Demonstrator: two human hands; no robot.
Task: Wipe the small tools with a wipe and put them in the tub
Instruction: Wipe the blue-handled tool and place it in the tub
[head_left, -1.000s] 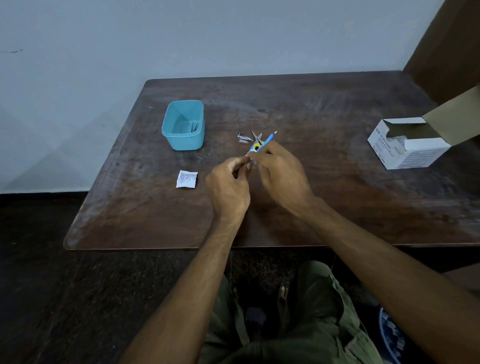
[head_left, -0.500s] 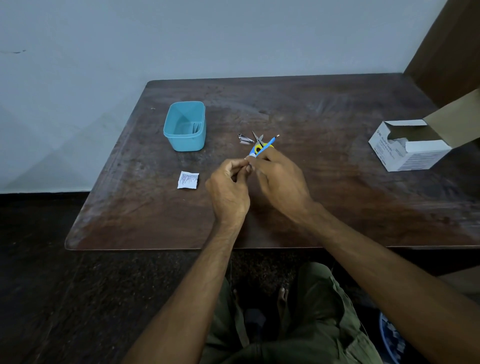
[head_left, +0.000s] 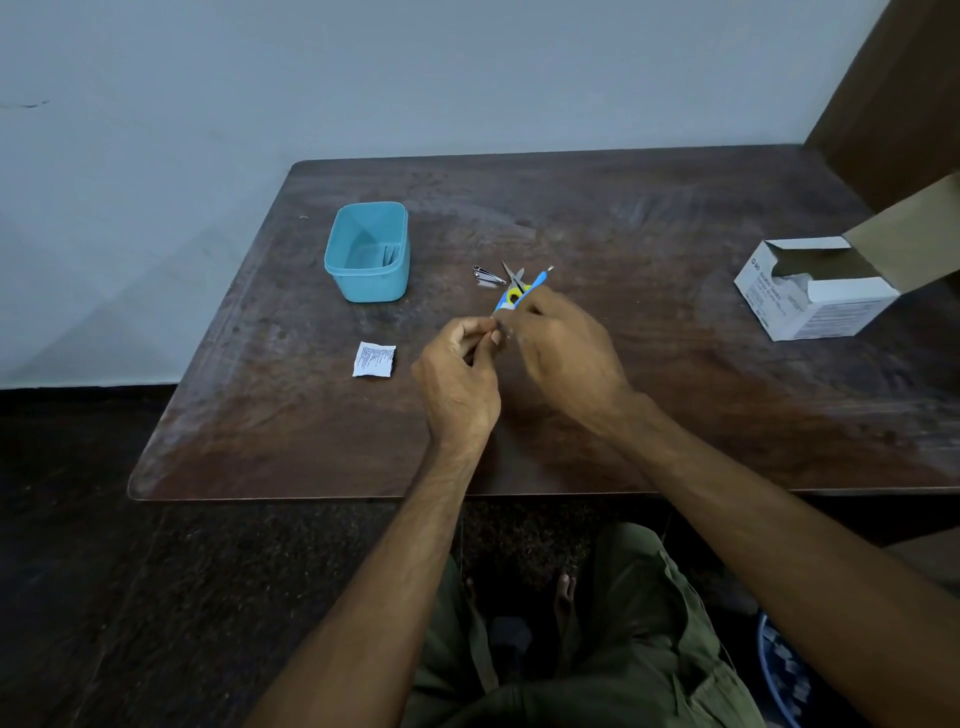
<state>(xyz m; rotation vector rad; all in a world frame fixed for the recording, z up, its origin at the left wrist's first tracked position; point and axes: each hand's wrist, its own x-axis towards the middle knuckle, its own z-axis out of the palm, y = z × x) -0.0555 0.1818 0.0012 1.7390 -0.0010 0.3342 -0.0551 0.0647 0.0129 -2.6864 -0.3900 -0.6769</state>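
Since a second ago little changes: the left hand (head_left: 460, 379) and right hand (head_left: 563, 353) keep their fingers pinched on a blue-handled tool (head_left: 524, 293), right of the tub (head_left: 369, 252); wiping continues.

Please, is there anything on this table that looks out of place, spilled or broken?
Nothing stands out. The blue tub stands upright, the white packet lies flat, the nail clipper and scissors lie together, and the white box merely has its flap open. No spill shows.
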